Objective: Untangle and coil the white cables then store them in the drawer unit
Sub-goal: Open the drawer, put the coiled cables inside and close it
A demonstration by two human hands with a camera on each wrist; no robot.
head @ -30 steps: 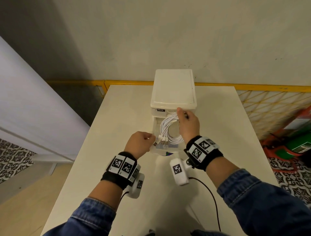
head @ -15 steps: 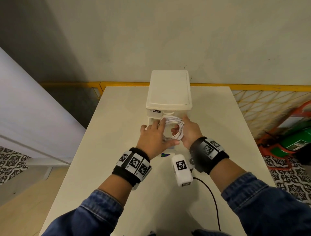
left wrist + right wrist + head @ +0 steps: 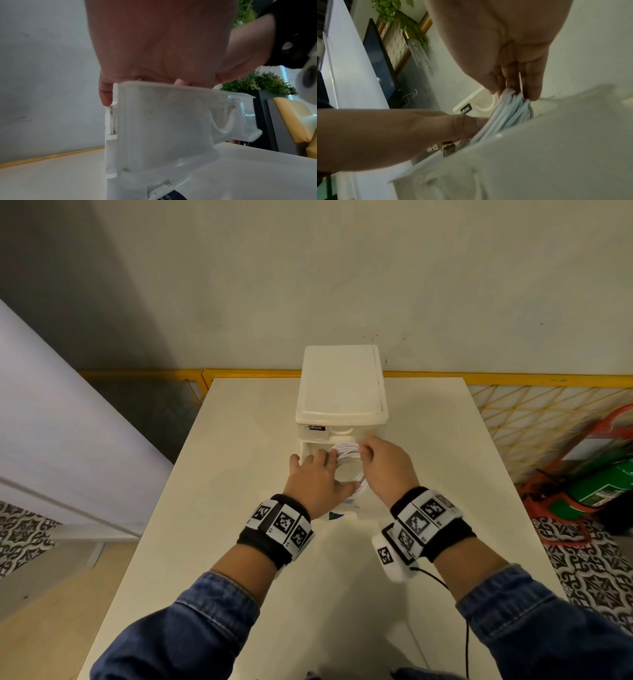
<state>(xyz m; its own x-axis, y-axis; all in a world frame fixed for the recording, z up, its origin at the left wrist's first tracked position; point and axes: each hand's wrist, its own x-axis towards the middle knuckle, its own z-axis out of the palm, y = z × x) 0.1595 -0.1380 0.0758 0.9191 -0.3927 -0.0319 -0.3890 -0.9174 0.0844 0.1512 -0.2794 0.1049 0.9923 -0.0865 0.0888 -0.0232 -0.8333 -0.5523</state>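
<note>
The right hand (image 3: 383, 465) pinches the coiled white cables (image 3: 347, 451) between thumb and fingertips (image 3: 534, 86) — the coil sits in the pulled-out drawer (image 3: 164, 121) below. The left hand (image 3: 317, 481), fingers straight, presses the coil's other side, under the drawer unit (image 3: 340, 386).

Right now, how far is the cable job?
Done: the white cables are coiled and sit in the open drawer. In hand: the right hand pinches the coil while the left hand presses it down. Left: let go and shut that drawer.
</note>
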